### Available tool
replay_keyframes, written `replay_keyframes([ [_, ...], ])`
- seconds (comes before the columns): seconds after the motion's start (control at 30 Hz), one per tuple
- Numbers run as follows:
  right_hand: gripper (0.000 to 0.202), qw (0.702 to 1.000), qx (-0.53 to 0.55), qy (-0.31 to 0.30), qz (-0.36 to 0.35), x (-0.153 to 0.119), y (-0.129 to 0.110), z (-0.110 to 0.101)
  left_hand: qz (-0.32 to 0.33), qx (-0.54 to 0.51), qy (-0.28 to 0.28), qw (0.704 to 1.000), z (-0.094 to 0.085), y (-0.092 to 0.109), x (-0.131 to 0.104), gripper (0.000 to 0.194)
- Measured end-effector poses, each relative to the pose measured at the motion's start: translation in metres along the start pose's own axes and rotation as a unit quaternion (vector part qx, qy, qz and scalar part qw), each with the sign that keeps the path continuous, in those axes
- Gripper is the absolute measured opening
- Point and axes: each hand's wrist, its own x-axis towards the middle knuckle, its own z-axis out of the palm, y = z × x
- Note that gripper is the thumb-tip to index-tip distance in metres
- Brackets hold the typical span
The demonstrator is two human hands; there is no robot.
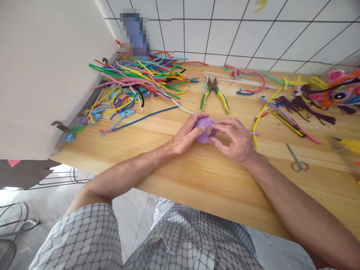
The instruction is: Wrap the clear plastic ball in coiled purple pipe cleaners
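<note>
A purple coil of wound pipe cleaner [203,138] is held just above or on the wooden table, near its middle. My left hand [188,135] grips its left side, thumb across the front and fingers behind. My right hand [234,138] is at the coil's right edge, with thumb and forefinger closed around its small opening. Whether a separate piece lies between those fingertips cannot be made out. Just beyond the coil lie pliers [213,93] with green and yellow handles, spread apart.
Loose coloured pipe cleaners [146,77] are heaped at the back left. Small scissors [298,163] and a yellow-black cutter knife [288,123] lie to the right. A colourful pipe-cleaner figure [339,95] stands at the far right, near a tiled wall [225,33].
</note>
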Motion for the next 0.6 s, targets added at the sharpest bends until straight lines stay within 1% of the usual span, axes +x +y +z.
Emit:
replay_keyframes([
  [0.13,0.043,1.0,0.008,0.001,0.005,-0.0007,0.0,0.0004,0.014,-0.007,-0.023,1.0,-0.0031,-0.0061,0.0016,0.061],
  [0.2,0.043,1.0,0.014,0.001,0.01,-0.0012,0.0,0.0004,0.019,-0.01,-0.032,0.999,-0.004,-0.0082,0.0023,0.063],
  [0.4,0.04,1.0,0.007,-0.012,0.023,-0.0018,0.0002,-0.0009,0.02,-0.001,-0.026,0.999,-0.0023,-0.0066,0.0021,0.063],
  [0.6,0.038,1.0,0.003,-0.001,0.017,-0.0006,-0.0002,-0.0004,0.018,0.01,-0.015,1.0,-0.0013,-0.0034,0.0006,0.058],
])
